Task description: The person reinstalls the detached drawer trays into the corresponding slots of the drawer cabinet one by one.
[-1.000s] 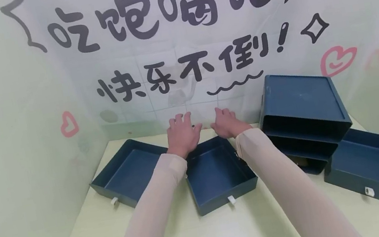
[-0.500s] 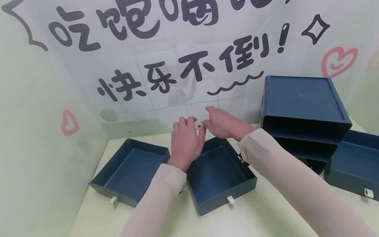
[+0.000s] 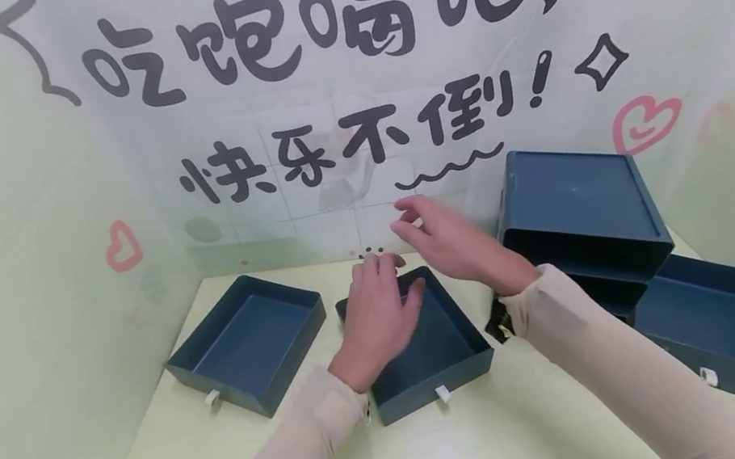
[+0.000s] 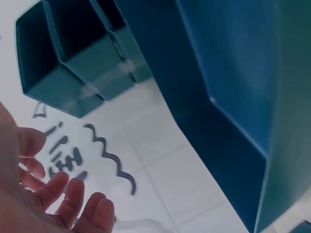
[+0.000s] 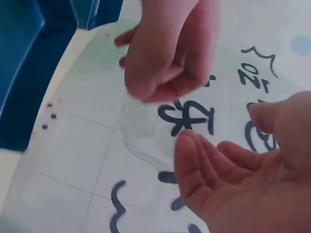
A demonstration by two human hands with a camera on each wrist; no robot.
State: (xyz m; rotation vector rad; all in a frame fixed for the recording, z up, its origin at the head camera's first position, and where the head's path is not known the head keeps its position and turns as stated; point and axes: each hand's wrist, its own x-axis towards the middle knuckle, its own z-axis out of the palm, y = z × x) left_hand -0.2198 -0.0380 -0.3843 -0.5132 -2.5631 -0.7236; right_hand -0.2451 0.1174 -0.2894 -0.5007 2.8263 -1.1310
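Both hands pulled back; left hand (image 3: 382,313) hides middle tray's (image 3: 434,353) floor.

Open bench (image 3: 480,447) along the near edge, three loose drawers spread across the middle, drawer cabinet (image 3: 581,225) blocking the right, printed wall (image 3: 316,107) closing the back

The table (image 3: 450,445) is viewed from above by the head camera, facing twelve o'clock toward the lettered backdrop (image 3: 342,86). Close range is kept by both wrist cameras, tilted up at that backdrop (image 4: 160,165) (image 5: 146,145), which is shared by all views.
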